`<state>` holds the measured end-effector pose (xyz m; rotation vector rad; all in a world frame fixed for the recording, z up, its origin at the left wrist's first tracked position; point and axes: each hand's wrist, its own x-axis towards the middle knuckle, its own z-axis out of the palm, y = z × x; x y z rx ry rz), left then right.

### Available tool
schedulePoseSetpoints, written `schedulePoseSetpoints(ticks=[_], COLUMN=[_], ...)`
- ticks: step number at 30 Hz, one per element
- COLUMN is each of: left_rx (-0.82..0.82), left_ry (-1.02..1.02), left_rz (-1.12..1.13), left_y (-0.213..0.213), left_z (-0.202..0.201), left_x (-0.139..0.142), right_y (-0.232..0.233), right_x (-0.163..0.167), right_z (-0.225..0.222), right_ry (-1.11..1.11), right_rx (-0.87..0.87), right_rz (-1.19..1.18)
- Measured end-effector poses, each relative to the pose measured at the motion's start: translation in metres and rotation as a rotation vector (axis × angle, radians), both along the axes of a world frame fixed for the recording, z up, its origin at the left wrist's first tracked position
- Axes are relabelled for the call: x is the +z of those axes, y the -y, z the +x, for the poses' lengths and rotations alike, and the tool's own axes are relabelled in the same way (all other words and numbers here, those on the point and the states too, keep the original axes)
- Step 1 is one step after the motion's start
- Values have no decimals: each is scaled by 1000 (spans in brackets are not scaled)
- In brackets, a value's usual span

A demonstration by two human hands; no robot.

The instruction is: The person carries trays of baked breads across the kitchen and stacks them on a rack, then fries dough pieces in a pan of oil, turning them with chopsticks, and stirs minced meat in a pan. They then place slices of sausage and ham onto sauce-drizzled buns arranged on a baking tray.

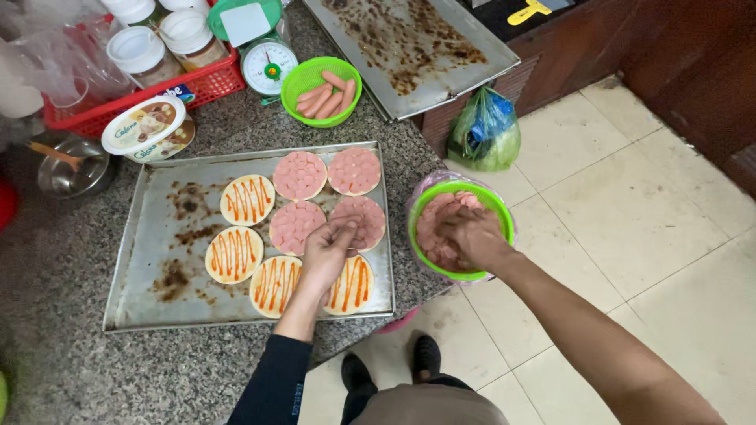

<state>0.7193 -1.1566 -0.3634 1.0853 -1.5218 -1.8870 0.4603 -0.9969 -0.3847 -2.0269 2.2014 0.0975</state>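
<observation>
Item: baking tray (157, 260), metal, stained, lying on a speckled stone counter (71, 362) with its long axis running left to right. It carried eight small round dough bases in two columns of pairs: four topped with pink sausage slices (299, 175), four striped with orange-red sauce (247, 200).

Left hand (329, 250): hovered over the lower right sliced base (364, 216), fingertips bunched together, apparently pinching a slice or two against it; the pinched piece itself was hard to make out. Just below the hand lay the two nearest sauced bases (274, 285), partly covered by the wrist.

Right hand (470, 234): reached down into a green bowl (499, 211) of sliced sausage, fingers curled into the pile; whether it gripped anything could not be told. The bowl sat just right of the tray at the counter edge, so the right hand was nearer the supply, the left nearer the bases.

Also present: a second green bowl of whole sausages (323, 93), a kitchen scale (268, 67), a red basket of jars (201, 83), a spread tub (148, 128), and a second tray (409, 47), cut off at the top.
</observation>
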Motion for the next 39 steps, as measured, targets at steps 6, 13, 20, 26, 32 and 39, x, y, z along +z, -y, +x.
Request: schedulePoseSetpoints(ticks=[6, 13, 20, 26, 32, 39], left_rx=[-32, -34, -16, -34, -69, -120], left_ry=[-2, -31, -42, 5, -66, -85], left_rz=[9, 32, 44, -12, -6, -204], left_y=[15, 9, -5, -22, -39, -42], left_z=[5, -8, -24, -48, -77, -92], left_x=[9, 10, 5, 2, -1, 7], right_y=[5, 11, 4, 0, -5, 1], right_x=[-12, -14, 5, 3, 8, 23], right_z=[-10, -27, -43, -46, -54, -46], right_ry=[437, 1731, 1916, 1836, 1931, 1964], right_rx=[-271, -867, -1032, -967, -1005, -958], right_rz=[-277, -386, -260, -164, -143, -148])
